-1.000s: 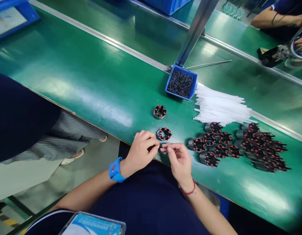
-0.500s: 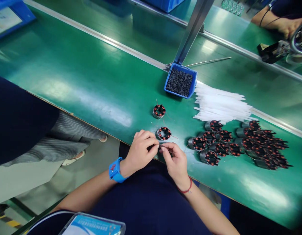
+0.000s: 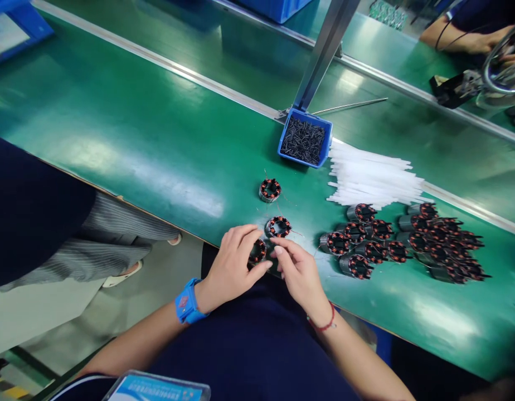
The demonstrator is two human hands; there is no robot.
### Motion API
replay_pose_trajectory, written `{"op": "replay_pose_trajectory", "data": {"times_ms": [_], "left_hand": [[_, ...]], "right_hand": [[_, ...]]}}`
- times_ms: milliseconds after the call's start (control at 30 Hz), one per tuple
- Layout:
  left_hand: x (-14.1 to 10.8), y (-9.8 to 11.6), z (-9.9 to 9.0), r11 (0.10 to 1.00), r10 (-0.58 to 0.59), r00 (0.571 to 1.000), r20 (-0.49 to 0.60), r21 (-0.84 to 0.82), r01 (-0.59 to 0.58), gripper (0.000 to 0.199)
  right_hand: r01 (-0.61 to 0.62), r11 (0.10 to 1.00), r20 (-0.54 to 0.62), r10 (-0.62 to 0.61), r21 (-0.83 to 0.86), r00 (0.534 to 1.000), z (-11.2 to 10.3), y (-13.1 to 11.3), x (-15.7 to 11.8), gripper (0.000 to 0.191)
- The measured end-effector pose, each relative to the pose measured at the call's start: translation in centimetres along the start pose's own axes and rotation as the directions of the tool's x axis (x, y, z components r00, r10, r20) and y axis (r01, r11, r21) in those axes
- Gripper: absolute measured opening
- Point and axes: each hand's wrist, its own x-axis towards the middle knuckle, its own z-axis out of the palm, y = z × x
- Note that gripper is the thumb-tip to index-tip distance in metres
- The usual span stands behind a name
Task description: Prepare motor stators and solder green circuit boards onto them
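Observation:
My left hand [image 3: 236, 262], with a blue band at the wrist, curves its fingers and thumb around a wound ring core [image 3: 257, 252] at the table's front edge. To its right, my right hand [image 3: 297, 270] has thumb and forefinger close together near the core; whether something thin is between them is too small to tell. Just beyond the hands lies another ring core [image 3: 278, 227] with copper windings and loose wire ends. Farther back sits a similar core [image 3: 270, 190].
A blue bin [image 3: 304, 138] of short black pieces stands at a metal post [image 3: 324, 55]. White tubes [image 3: 372, 174] lie right of it, before grouped cores [image 3: 445, 239]. Another person's hand [image 3: 491, 42] is at upper right; a person in dark clothing [image 3: 35, 206] stands left.
My hands have moved apart, and my left fingers have spread around the core, which now shows between them. The view has shifted slightly.

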Motion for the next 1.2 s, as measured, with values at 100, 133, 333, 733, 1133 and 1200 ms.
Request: {"op": "replay_pose_trajectory", "data": {"times_ms": [100,133,333,733,1133,1200], "left_hand": [[-0.7,-0.6,-0.3,0.993,-0.019,0.999,0.051,0.114,0.013,0.055],[-0.8,-0.7,-0.3,0.994,-0.020,0.998,0.064,0.112,0.013,0.052],[-0.9,-0.4,-0.2,0.998,0.013,0.998,0.061,-0.054,-0.010,0.040],[1.2,2.7,0.7,0.967,0.012,0.977,0.212,-0.252,0.042,0.042],[5.8,4.4,3.4,0.915,0.335,0.941,0.050,0.222,-0.338,0.047],[7.1,3.5,2.5,0.909,0.328,0.942,0.067,0.250,-0.334,0.032]], "right_hand": [[-0.173,0.950,0.109,0.149,0.261,0.983,0.2,0.0,0.3,0.025],[-0.206,0.921,0.142,0.167,0.330,0.976,0.3,0.0,0.4,0.023],[0.025,0.994,0.078,-0.034,0.108,0.996,-0.1,-0.1,0.2,0.009],[0.663,0.615,0.137,-0.681,-0.426,0.720,-4.2,1.3,-2.3,0.041],[0.434,0.390,0.186,-0.531,-0.812,0.827,-10.6,-8.0,7.2,0.033],[0.414,0.247,0.243,-0.515,-0.876,0.822,-10.3,-8.9,11.6,0.033]]}}
